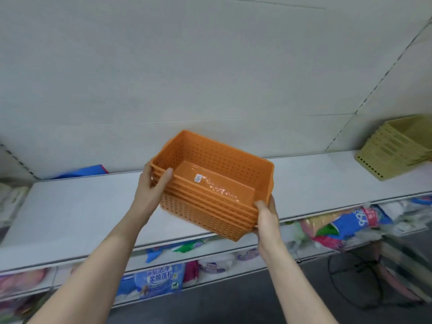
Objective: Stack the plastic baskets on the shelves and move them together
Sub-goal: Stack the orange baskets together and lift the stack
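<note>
A nested stack of several orange perforated plastic baskets (219, 164) is held tilted above the white top shelf (77, 206), its open top facing me. A small white sticker lies on the inner floor. My left hand (152, 183) grips the stack's left rims, thumb over the edge. My right hand (266, 218) grips the near right corner. A second stack of several yellow-green baskets (395, 148) rests on the same shelf at the far right, apart from the orange stack.
White back panels rise behind the shelf. A blue item (81, 171) lies at the shelf's back left. Lower shelves (163, 277) hold packaged goods in blue, pink and white bags. Dark floor with a black cable (339, 284) lies at lower right.
</note>
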Available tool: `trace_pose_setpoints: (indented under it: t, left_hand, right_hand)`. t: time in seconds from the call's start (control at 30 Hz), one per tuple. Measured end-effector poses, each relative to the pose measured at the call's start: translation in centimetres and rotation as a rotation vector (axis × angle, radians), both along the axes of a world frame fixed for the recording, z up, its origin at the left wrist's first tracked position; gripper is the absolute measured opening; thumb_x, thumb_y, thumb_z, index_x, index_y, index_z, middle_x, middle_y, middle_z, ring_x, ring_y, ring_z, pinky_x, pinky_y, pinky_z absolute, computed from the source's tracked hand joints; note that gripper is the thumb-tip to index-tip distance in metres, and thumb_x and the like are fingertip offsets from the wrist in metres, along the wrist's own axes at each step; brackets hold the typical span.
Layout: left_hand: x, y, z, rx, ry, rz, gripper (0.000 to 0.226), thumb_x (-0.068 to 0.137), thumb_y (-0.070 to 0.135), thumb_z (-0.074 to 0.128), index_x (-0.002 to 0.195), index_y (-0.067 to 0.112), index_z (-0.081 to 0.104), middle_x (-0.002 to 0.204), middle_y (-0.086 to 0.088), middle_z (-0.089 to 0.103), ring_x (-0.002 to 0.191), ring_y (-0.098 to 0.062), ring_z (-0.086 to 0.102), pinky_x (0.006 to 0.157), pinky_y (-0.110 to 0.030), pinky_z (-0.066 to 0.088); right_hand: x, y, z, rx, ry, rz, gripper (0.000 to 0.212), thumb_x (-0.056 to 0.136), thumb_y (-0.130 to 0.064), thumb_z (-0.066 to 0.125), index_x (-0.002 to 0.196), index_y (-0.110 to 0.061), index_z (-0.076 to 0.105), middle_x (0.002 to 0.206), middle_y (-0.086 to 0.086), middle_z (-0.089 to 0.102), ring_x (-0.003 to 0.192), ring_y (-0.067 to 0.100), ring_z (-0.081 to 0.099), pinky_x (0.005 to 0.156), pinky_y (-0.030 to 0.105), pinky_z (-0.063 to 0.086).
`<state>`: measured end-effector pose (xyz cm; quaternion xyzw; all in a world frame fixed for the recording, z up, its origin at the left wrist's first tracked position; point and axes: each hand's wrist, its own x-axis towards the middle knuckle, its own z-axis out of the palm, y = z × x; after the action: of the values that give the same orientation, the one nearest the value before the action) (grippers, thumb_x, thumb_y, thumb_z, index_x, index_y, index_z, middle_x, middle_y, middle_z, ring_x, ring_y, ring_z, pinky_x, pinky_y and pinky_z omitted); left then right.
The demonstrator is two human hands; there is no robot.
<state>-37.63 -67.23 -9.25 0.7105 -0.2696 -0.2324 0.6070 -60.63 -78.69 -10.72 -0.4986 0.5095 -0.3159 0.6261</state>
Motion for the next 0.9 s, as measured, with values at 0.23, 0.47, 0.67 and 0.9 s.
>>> trace_pose_setpoints:
  t: [0.23,0.47,0.67,0.9]
  left_hand:
    - [-9.8,-5.3,2.4,-0.072,-0.105,-0.032,0.034,0.09,0.043,0.058,0.118,0.058,0.049,0.113,0.029,0.062,0.102,0.012,0.058,0.081,-0.011,0.046]
    - [-20.5,-16.3,4.8,-0.129,-0.106,-0.084,0.029,0.095,0.041,0.053,0.124,0.04,0.054,0.113,0.014,0.065,0.104,-0.008,0.062,0.081,-0.019,0.044]
    - [-29.7,-25.9,7.4,-0.218,-0.143,-0.255,0.029,0.091,0.048,0.049,0.12,0.05,0.053,0.114,0.013,0.064,0.1,-0.012,0.064,0.086,-0.03,0.05]
    - [-37.6,-35.1,11.6,-0.314,-0.16,-0.436,0.044,0.095,0.037,0.054,0.138,0.043,0.044,0.124,0.016,0.057,0.09,0.008,0.064,0.081,-0.014,0.049]
  right_hand:
    - [-8.4,-9.2,2.4,-0.093,-0.019,-0.124,0.023,0.083,-0.029,0.046,0.094,-0.026,0.065,0.085,0.004,0.065,0.086,0.026,0.059,0.067,0.034,0.045]
    - [-20.1,-18.1,6.4,-0.322,-0.063,-0.246,0.038,0.096,-0.027,0.04,0.13,-0.033,0.056,0.112,-0.003,0.067,0.103,0.018,0.064,0.084,0.037,0.051]
    - [-31.7,-24.7,9.3,-0.362,-0.063,-0.372,0.034,0.099,-0.034,0.044,0.127,-0.025,0.06,0.103,-0.003,0.069,0.096,0.015,0.066,0.076,0.032,0.051]
    - [-42.2,-32.6,14.7,-0.414,-0.083,-0.502,0.041,0.093,-0.048,0.049,0.128,-0.029,0.06,0.118,-0.003,0.07,0.11,0.015,0.065,0.092,0.039,0.052]
